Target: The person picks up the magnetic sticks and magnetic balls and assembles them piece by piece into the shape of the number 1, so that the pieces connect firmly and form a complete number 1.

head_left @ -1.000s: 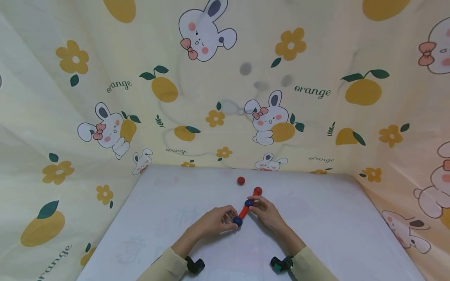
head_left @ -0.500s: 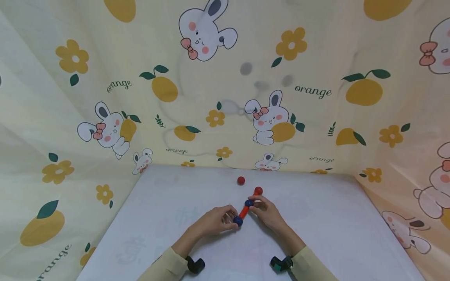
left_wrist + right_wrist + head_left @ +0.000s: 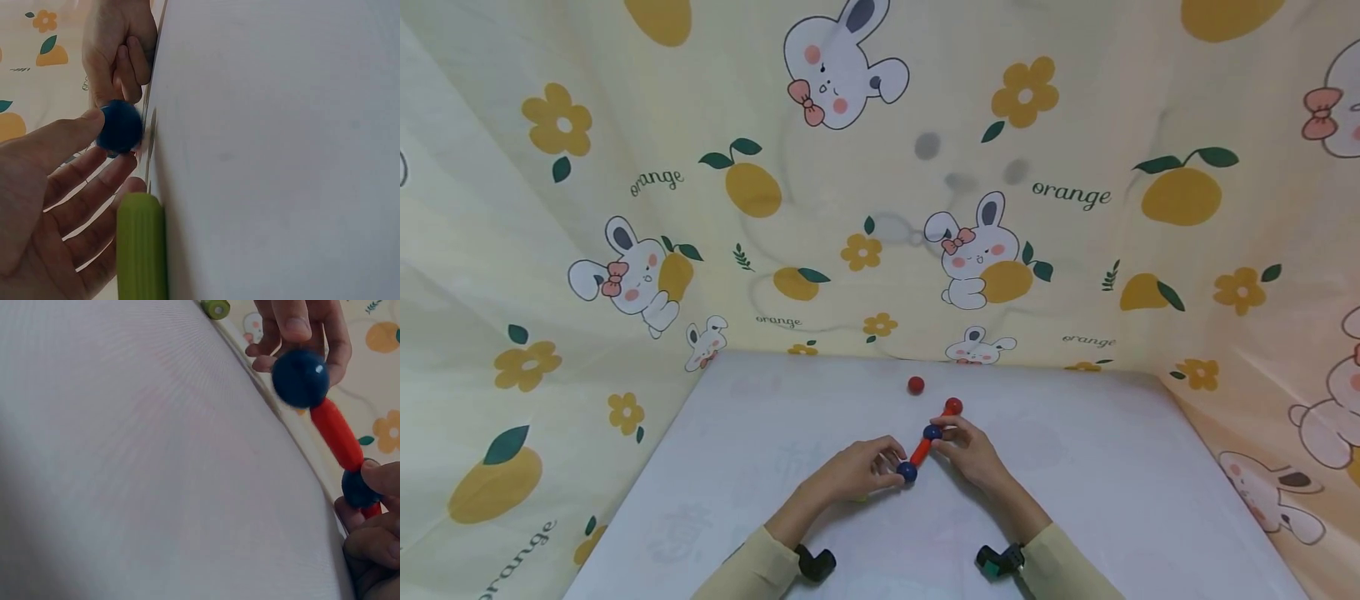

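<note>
A chain of balls and red rods slants across the white table in the head view. My left hand (image 3: 861, 468) pinches the near blue ball (image 3: 907, 472) between thumb and fingertips. Farther along, my right hand (image 3: 972, 454) grips the middle blue ball (image 3: 932, 432). A red rod (image 3: 337, 434) joins these two balls, and another red rod, partly behind the fingers, leads on to a red ball (image 3: 953, 406). Close by the left fingers, a green ribbed rod (image 3: 142, 247) shows large in the left wrist view; the hand mostly hides it in the head view.
A loose red ball (image 3: 916, 385) lies toward the back of the white table (image 3: 1075, 467). Behind and beside the table hangs a patterned curtain (image 3: 820, 208) with rabbits and oranges. Both wrists wear small black cameras (image 3: 815, 564).
A sliver of the green rod now shows under my left hand. Both hands keep their hold on the blue balls, almost still; the view has shifted slightly.
</note>
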A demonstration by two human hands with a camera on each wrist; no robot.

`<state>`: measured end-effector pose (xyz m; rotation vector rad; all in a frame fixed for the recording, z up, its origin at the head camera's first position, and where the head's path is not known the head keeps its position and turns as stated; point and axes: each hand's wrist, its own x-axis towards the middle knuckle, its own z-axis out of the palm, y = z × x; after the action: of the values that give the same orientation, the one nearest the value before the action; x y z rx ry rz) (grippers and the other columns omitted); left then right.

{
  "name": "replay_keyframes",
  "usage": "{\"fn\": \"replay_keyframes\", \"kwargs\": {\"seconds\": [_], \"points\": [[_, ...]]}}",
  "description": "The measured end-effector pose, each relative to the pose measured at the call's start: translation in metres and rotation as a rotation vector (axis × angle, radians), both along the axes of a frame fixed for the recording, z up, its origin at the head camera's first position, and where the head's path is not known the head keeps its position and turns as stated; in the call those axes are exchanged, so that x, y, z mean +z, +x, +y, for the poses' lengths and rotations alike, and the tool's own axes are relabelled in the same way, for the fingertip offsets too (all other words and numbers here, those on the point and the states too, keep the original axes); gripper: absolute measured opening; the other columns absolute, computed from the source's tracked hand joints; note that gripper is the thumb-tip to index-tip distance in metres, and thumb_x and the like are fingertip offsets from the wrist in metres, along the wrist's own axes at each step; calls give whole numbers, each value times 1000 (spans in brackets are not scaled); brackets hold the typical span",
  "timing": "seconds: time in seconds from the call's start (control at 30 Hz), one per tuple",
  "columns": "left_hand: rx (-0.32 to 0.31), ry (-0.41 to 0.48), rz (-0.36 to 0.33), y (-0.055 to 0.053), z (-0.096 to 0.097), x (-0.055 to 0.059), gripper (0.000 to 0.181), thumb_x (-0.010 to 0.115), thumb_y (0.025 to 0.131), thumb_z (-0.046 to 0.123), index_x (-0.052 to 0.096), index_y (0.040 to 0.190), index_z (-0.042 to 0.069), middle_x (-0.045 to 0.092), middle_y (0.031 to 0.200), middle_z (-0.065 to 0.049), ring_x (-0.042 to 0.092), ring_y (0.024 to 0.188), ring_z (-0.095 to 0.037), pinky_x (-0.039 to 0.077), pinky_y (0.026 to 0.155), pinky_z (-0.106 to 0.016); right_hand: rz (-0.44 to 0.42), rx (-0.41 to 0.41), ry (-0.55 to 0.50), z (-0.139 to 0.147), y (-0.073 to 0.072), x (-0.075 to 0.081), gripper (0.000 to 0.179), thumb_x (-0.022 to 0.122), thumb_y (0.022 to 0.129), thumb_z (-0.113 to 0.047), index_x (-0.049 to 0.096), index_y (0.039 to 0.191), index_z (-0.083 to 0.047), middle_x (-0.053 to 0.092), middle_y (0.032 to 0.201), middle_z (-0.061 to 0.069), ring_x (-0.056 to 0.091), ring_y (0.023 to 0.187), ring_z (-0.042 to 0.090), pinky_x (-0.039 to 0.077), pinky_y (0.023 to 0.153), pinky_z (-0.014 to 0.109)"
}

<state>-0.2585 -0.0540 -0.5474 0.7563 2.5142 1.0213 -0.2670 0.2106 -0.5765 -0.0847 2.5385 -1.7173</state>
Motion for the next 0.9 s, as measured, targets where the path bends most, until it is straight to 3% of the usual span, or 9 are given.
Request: {"fn": "replay_keyframes", "kwargs": {"seconds": [0.27,0.67,0.9], "points": [[25,-22,0,-1,-7,0,28,80,99,33,68,124,27,71,107,16,64,91,-2,56,86,-27,2,-21,-3,0,-2,-2,38,77,99,-10,70,136,-17,69,124,8,58,121,29,42,105,56],[1,-109,1,2,-24,6,28,85,95,31,72,119,23,71,108,11,64,98,-9,56,91,-30,-10,-25,5,0,-4,-4,38,78,99,-11,71,136,-18,69,123,7,58,121,29,46,93,42],[-28,-133,4,3,-36,7,29,87,92,30,73,116,24,70,105,15,64,100,-9,56,95,-33,-24,-34,8,1,-4,-5,38,77,99,-12,71,136,-21,68,124,7,57,123,29,47,95,44]]}}
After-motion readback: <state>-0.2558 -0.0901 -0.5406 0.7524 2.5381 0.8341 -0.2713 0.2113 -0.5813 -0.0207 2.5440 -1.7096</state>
